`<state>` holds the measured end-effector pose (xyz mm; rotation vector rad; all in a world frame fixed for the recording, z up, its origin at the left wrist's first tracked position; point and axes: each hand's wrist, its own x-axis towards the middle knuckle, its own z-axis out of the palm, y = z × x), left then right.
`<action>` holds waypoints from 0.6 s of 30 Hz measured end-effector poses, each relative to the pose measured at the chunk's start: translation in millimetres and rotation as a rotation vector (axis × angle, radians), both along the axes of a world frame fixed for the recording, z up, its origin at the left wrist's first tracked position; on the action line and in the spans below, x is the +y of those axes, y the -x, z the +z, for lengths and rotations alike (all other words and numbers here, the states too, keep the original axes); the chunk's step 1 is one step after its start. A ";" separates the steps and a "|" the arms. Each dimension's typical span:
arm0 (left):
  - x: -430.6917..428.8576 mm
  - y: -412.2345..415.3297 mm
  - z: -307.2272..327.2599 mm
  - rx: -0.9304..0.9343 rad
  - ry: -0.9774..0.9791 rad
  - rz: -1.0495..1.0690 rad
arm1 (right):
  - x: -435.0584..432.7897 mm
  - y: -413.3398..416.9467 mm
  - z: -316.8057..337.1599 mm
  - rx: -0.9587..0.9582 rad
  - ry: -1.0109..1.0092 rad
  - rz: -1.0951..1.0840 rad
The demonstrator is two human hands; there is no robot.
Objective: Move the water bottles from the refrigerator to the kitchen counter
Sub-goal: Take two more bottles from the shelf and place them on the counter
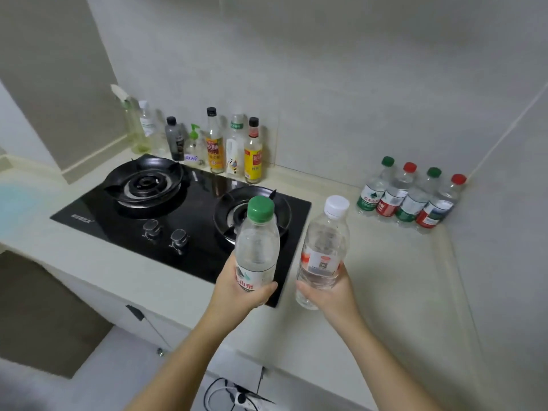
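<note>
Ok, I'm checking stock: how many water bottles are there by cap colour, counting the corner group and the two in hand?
Green-capped bottles: 3, one in the left hand
Red-capped bottles: 2
White-capped bottle: 1, in the right hand
Total: 6

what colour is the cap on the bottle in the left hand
Green; the head view shows the round screw cap on the clear plastic bottle.
</note>
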<state>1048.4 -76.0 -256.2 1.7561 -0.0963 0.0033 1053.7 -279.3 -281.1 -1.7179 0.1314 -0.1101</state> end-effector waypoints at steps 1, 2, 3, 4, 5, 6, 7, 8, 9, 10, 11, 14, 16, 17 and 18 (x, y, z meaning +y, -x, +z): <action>-11.3 -9.9 -6.2 0.006 -0.026 -0.005 | -10.2 -3.0 -5.2 0.007 -0.002 -0.033; -23.0 -18.8 -13.2 0.014 -0.050 -0.013 | -20.8 -5.9 -11.8 0.019 -0.003 -0.065; -35.6 -27.6 -20.6 0.024 -0.067 -0.024 | -31.9 -10.5 -19.1 0.026 -0.004 -0.090; -48.9 -34.9 -30.0 0.034 -0.075 -0.032 | -43.4 -15.2 -26.3 0.041 -0.005 -0.109; -61.7 -42.7 -40.5 0.046 -0.086 -0.026 | -55.6 -21.4 -34.0 0.054 -0.002 -0.127; -75.0 -50.2 -48.5 0.054 -0.087 -0.014 | -67.5 -27.5 -41.4 0.068 0.000 -0.147; -87.7 -57.9 -57.2 0.051 -0.090 -0.001 | -79.5 -34.4 -49.2 0.078 0.006 -0.161; -100.5 -65.2 -65.9 0.037 -0.087 0.006 | -91.6 -41.7 -57.1 0.090 0.012 -0.165; -113.9 -71.0 -73.7 0.023 -0.084 0.017 | -102.8 -48.7 -65.6 0.103 0.021 -0.165; -127.0 -78.1 -80.1 0.011 -0.083 0.036 | -113.5 -56.5 -73.9 0.114 0.025 -0.169; -139.5 -85.9 -86.2 0.007 -0.090 0.054 | -124.0 -64.0 -82.8 0.119 0.023 -0.175; -172.6 -109.2 -107.2 0.013 -0.099 0.078 | -150.7 -85.6 -104.6 0.109 0.026 -0.205; -190.2 -126.0 -119.5 0.031 -0.098 0.061 | -168.8 -101.1 -117.7 0.103 0.027 -0.225; -197.6 -133.4 -124.5 0.034 -0.100 0.057 | -177.7 -108.0 -123.9 0.089 0.030 -0.226; -204.7 -140.4 -128.5 0.029 -0.100 0.058 | -186.0 -115.2 -128.4 0.079 0.034 -0.231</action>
